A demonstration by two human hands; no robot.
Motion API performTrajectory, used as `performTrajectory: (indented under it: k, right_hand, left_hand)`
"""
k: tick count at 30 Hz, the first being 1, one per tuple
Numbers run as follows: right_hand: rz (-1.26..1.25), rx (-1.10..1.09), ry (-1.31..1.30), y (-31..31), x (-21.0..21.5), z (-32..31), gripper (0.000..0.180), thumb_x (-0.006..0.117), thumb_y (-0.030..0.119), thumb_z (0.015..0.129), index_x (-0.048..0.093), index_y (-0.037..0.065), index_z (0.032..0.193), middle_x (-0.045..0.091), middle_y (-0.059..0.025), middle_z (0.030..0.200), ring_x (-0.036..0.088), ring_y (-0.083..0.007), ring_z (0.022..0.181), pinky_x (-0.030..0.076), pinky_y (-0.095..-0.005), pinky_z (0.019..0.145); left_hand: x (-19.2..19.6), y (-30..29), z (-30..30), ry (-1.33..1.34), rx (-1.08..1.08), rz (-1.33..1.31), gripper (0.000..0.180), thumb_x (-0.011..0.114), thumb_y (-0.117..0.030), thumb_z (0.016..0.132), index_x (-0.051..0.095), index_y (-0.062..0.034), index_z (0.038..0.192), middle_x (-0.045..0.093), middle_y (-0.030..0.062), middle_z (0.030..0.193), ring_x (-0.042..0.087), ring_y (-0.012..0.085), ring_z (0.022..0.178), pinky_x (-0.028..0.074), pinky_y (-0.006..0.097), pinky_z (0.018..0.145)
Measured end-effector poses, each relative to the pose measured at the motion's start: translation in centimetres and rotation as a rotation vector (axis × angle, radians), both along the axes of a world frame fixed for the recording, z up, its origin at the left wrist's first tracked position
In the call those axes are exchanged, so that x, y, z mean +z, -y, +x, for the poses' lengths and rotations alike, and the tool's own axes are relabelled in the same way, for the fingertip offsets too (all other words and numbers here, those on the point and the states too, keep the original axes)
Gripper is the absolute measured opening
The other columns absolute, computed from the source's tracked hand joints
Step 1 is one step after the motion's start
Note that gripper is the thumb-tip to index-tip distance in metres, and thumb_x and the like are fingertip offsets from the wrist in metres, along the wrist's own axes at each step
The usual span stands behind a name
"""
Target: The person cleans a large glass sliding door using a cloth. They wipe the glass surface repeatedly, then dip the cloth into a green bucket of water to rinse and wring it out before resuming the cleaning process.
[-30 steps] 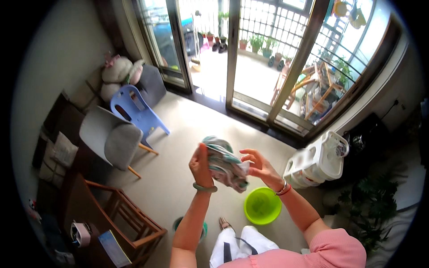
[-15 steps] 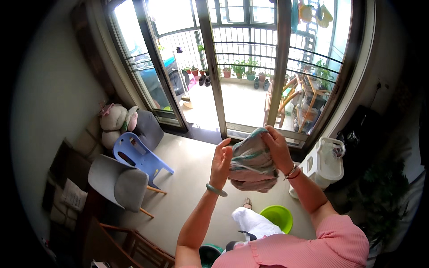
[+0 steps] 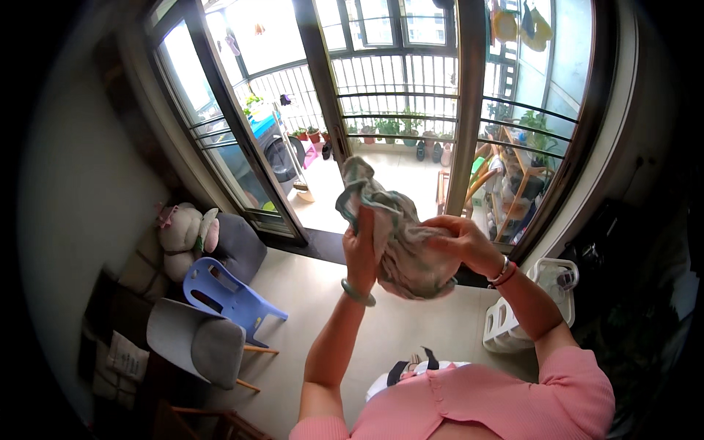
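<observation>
A crumpled, pale pinkish-grey cloth point(image 3: 403, 253) with green streaks hangs in the air in front of my chest, between both hands. My left hand point(image 3: 361, 253) is closed round its left side, thumb pointing up, and a bunched end of the cloth rises above the fingers. At the cloth's right side, my right hand point(image 3: 473, 248) pinches the fabric between thumb and fingers. The lower part bulges below the hands. Whether it is a garment or a plain piece of fabric, I cannot tell. Part of a white cloth point(image 3: 378, 387) with dark straps shows below, beside my pink top.
Glass sliding doors stand ahead, with a balcony and potted plants point(image 3: 389, 126) beyond. To the left are a blue plastic chair point(image 3: 246, 304), a grey chair point(image 3: 198, 341) and a plush toy point(image 3: 183, 227). A white plastic rack point(image 3: 506, 326) stands at the right.
The cloth has been turned and drawn out, and one end now rises up to the left. My left hand has closed on it. The green basin has gone out of sight as the view tilted up.
</observation>
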State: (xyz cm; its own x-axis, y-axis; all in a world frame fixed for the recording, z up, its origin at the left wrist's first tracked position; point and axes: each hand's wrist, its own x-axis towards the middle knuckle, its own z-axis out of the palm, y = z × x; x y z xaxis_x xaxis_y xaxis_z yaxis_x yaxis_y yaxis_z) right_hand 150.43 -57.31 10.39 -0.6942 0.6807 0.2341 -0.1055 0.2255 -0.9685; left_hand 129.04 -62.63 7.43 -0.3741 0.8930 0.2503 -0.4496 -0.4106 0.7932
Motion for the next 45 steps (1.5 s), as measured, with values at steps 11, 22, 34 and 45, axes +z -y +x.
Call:
performTrajectory:
  k: [11,22,34,45]
  right_hand:
    - [-0.149,-0.316,-0.311,-6.5,3.3,-1.7,0.031,0.061,0.010,0.097,0.063,-0.002,0.125,0.068,-0.0091,0.115,0.065,-0.0134,0.097,0.053,-0.0247,0.086]
    - [-0.289,-0.290,-0.546,-11.5,4.0,-5.5,0.049,0.054,0.003,0.097,0.044,0.002,0.145,0.056,-0.0099,0.135,0.056,-0.0153,0.117,0.046,-0.0286,0.102]
    - [-0.335,-0.546,-0.349,-18.0,-4.8,-4.2,0.069,0.057,0.003,0.096,0.022,0.008,0.155,0.059,-0.0063,0.119,0.060,-0.0144,0.107,0.049,-0.0268,0.092]
    - [-0.310,-0.698,0.192,-23.0,-9.2,-7.2,0.050,0.052,0.010,0.100,0.038,0.006,0.148,0.064,-0.0064,0.114,0.064,-0.0132,0.093,0.055,-0.0316,0.083]
  left_hand:
    - [-6.6,-8.8,-4.4,-1.309,-0.301,-0.694,0.054,0.050,-0.050,0.097,0.070,0.0004,0.097,0.069,0.0155,0.080,0.069,0.0242,0.085,0.053,0.036,0.074]
    - [-5.6,-16.4,-4.9,-0.241,-0.967,-0.183,0.074,0.037,-0.060,0.101,0.021,-0.0126,0.155,0.030,0.0091,0.156,0.038,0.0258,0.138,0.037,0.046,0.110]
    - [-2.7,-21.4,-11.8,0.512,-1.196,-0.246,0.086,0.033,-0.072,0.095,0.044,-0.0021,0.144,0.052,0.0142,0.143,0.052,0.0298,0.129,0.042,0.046,0.109]
    - [-9.8,-25.8,-20.6,-0.083,-0.743,-0.379,0.032,0.052,-0.008,0.101,0.053,0.0000,0.132,0.066,0.0086,0.115,0.067,0.0175,0.100,0.057,0.032,0.087]
